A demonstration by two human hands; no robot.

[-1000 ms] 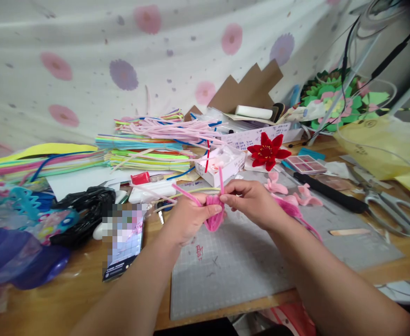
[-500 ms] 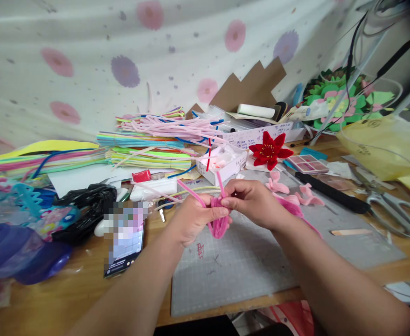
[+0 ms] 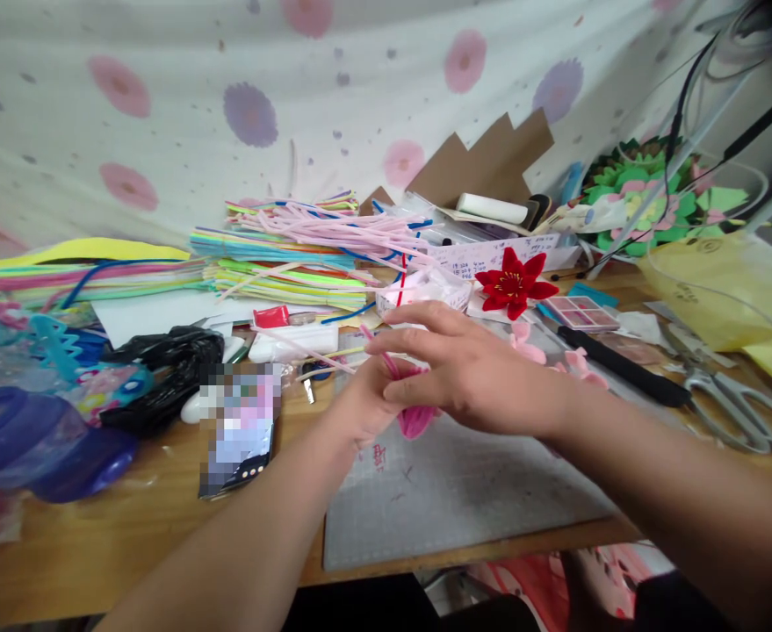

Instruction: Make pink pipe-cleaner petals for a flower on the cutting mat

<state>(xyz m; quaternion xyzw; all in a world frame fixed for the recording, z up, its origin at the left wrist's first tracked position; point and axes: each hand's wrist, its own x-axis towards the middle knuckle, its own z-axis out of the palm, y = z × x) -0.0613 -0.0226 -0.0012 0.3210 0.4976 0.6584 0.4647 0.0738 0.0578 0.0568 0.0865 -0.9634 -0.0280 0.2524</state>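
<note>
Looped bright pink pipe cleaners hang above the grey cutting mat, and one pink end pokes up to the left. My left hand is closed around them, its fingertips mostly hidden. Across the top of the pink loops reaches my right hand, fingers spread and pointing left, covering much of them; whether its thumb touches the loops is hard to tell. Light pink petal pieces lie on the mat just beyond my right hand.
Pipe cleaner bundles and a white box lie behind my hands. A red flower, black-handled tool and scissors are at right. Left are a phone, black bag and purple container.
My right hand has opened from its pinch and swung left over the pink loops, hiding their top. My left hand stays around them. The whole view has shifted slightly.
</note>
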